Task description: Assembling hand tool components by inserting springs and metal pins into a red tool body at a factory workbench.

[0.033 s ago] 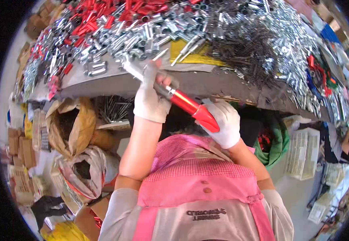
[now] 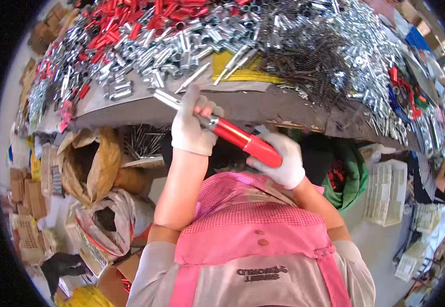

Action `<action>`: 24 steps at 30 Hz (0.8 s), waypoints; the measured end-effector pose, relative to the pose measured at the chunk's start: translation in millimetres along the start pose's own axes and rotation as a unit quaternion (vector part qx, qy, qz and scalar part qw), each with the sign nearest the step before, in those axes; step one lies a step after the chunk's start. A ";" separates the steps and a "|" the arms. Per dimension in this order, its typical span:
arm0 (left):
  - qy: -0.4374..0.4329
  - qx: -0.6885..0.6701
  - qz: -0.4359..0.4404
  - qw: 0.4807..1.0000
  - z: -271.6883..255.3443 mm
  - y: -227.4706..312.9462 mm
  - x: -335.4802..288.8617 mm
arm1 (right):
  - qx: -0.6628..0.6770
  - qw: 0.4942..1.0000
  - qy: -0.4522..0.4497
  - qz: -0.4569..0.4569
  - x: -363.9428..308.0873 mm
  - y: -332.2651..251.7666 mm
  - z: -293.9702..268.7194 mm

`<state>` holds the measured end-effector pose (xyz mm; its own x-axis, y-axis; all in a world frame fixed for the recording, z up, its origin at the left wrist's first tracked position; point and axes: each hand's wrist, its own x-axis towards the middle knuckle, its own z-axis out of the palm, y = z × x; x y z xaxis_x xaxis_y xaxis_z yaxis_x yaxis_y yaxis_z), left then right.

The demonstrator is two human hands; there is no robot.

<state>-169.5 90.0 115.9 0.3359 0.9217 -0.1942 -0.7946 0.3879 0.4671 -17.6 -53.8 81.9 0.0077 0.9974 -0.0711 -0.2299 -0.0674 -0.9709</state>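
A red-and-silver tube (image 2: 232, 134) lies aslant in mid-view, in front of the worktop's near edge, its bright silver end toward ten o'clock and its wider red end toward four. Both hands grasp it. The left hand (image 2: 190, 132), in a white glove with some bare fingertips showing, curls around the silver portion; the right hand (image 2: 288, 166), also gloved, is wrapped around the red end, with the thumb along the underside.

Beyond, toward twelve o'clock, stretches the worktop (image 2: 140, 110), its front draped in grey cloth. Near the silver end, at eleven o'clock, lies a pointed silver rod (image 2: 194, 77), with a heap of silver tubes (image 2: 181, 46) behind it and red tubes (image 2: 166, 15) farther out. At one o'clock is a yellow cloth (image 2: 258, 73); at two, dark springs (image 2: 304, 61) are piled, with small silver parts (image 2: 368, 56) past them.

Below the worktop, a brown sack (image 2: 112, 158) stands between eight and nine o'clock. At four are a green sack (image 2: 358, 176) and, just beyond it, a white crate (image 2: 386, 197). The wearer's pink apron (image 2: 243, 230) fills six o'clock.
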 end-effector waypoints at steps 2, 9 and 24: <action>-0.273 -0.060 -0.019 0.960 -10.2 -2.7 3.5 | 0.404 0.898 -0.121 0.128 -4.6 14.3 -0.3; -0.037 -0.032 -0.036 0.998 5.7 -18.2 -5.9 | -0.307 0.943 0.024 -0.128 -4.7 7.6 -6.5; -0.193 -0.084 -0.081 0.974 16.2 -56.2 19.7 | 0.377 0.924 -0.054 0.032 -18.7 24.9 -16.4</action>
<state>-110.1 86.4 99.8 0.6024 0.7918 0.1005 -0.7766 0.5524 0.3030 -7.5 -74.5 55.3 -0.1170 0.9914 -0.0591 -0.8399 -0.1305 -0.5268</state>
